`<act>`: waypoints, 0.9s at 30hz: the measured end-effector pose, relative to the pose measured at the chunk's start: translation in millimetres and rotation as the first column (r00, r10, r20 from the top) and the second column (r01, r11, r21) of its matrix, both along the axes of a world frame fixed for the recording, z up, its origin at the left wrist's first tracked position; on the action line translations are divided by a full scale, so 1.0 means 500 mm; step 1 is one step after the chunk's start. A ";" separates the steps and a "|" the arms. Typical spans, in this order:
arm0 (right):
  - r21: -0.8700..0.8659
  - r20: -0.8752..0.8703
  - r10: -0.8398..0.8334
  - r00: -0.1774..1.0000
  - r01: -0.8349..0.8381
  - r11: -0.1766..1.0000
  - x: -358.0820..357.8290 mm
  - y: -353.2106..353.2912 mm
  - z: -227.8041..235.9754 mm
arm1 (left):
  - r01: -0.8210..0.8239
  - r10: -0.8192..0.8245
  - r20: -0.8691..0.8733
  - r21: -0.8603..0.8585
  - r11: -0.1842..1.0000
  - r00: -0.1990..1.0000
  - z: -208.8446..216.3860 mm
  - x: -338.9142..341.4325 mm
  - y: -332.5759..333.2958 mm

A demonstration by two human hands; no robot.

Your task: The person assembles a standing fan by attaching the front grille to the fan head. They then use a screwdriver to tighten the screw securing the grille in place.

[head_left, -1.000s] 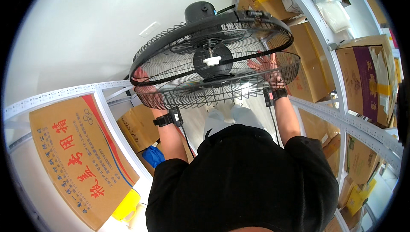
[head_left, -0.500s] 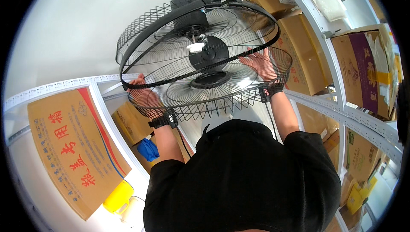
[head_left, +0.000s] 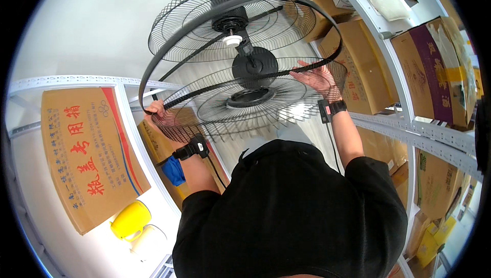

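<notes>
A black fan stands ahead of me, its rear wire grille (head_left: 174, 27) fixed behind the motor (head_left: 229, 14). A white knob (head_left: 232, 41) sits on the motor's shaft. The separate front wire grille (head_left: 204, 109) is tilted between my hands. My left hand (head_left: 157, 114) is closed at its left rim and on the black hoop (head_left: 148, 68), which slants up toward the rear grille. My right hand (head_left: 318, 79) supports the front grille's right side, fingers extended and seen through the wires. The fingertips are close to the hoop; whether they touch it I cannot tell.
White metal shelving (head_left: 123, 114) runs along both sides. A large cardboard box (head_left: 94, 150) and a yellow jug (head_left: 131, 220) stand at left. More cardboard boxes (head_left: 358, 68) fill the right shelves. Behind the fan is a pale wall (head_left: 102, 32).
The hoop has come away from the rear grille at its lower side, and a gap shows between them. My left hand has shifted left and up onto the hoop; my right hand has barely moved.
</notes>
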State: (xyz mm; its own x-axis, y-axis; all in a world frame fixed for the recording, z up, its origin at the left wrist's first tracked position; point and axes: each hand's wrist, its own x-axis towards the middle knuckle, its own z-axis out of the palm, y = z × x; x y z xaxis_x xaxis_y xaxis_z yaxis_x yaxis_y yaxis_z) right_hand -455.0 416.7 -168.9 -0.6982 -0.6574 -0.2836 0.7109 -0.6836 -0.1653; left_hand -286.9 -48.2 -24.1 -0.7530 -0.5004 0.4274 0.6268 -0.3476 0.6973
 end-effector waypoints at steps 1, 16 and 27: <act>-0.005 0.007 -0.016 1.000 0.016 1.000 0.005 -0.007 0.007 | -0.039 0.025 -0.085 -0.164 0.986 0.996 0.008 0.004 -0.008; 0.462 0.056 0.207 0.977 -0.209 0.862 0.220 -0.055 0.185 | -0.390 0.234 -0.343 -0.515 0.763 0.910 0.123 0.142 -0.025; 0.471 -0.003 0.419 0.908 -0.368 0.802 0.154 -0.138 0.171 | -0.452 0.404 -0.202 -0.402 0.796 0.892 0.175 0.234 -0.072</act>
